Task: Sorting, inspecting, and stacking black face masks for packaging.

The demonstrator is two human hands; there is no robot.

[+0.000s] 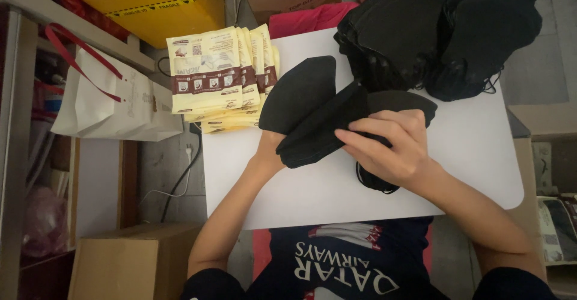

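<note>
Both hands are working over the middle of the white board (336, 198). The left hand (271, 146), mostly hidden, is holding from below a small stack of folded black face masks (321, 128), and its fingers seem closed on the stack. The right hand (390, 143) is resting on top with its fingers curled down over the same stack, so the two hands are clamping the masks together between them.

Going from the largest thing to the smallest: the white board is one piece and is carrying everything. At its far right corner two big heaps of loose black masks (445, 32) are lying, touching each other; the masks in them are too many to count. At the far left corner a fanned pile of cream-yellow flat pouches (219, 74) is hanging partly over the edge; I am counting about five or six of them. One single black mask (297, 92) is sticking up behind the held stack.

As a judgement, most of the work is still waiting: the heaps are large and no pouch is looking filled.
</note>
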